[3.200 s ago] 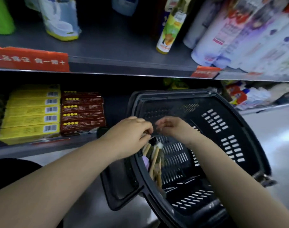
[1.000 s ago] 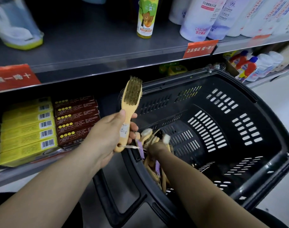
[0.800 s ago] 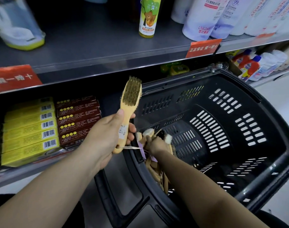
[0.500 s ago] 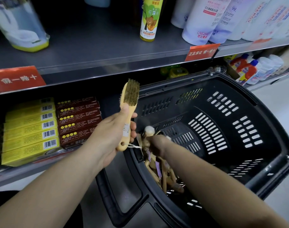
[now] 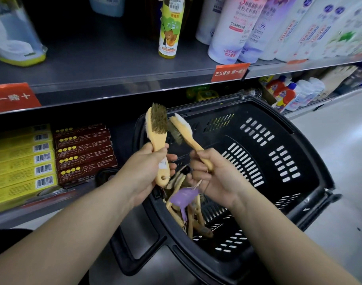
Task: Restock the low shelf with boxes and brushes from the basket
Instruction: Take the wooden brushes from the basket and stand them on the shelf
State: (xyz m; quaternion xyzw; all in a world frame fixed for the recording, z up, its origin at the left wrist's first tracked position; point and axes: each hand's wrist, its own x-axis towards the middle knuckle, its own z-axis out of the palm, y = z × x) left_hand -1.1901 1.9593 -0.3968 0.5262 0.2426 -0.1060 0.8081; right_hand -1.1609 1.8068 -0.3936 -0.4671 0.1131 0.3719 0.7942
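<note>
Brushes, two of them with pale wooden handles, are held up side by side over a black plastic basket (image 5: 258, 106). The left hand (image 5: 147, 171) wraps its fingers and thumb round the handle of the first brush (image 5: 158, 128), which stands nearly upright with its brown bristles facing the viewer and a small white sticker on the handle. The right hand (image 5: 215, 173) grips the handle of the second brush (image 5: 184, 132) between thumb and curled fingers. This brush leans up and to the left, bristles facing down and left, so that its head sits just beside the head of the first; whether the two heads touch cannot be told. A thin string runs from the right hand's brush down to a purple tag (image 5: 184, 196) hanging just below that hand.

Beneath both hands, against the near left wall of the basket, lies a loose heap of more wooden brushes (image 5: 188, 214). The basket is tipped towards the person, and most of its slotted floor shows to the right of the right hand.

To the left of the left hand, on the low shelf (image 5: 21, 214), stand a stack of yellow boxes (image 5: 21, 167) and, closer to the hand, a stack of brown boxes (image 5: 83, 153). Above and beyond the hands, an upper shelf (image 5: 114, 64) carries a yellow-green bottle (image 5: 171, 27), tall white bottles (image 5: 237, 27) and a red label (image 5: 229, 72) on its edge.
</note>
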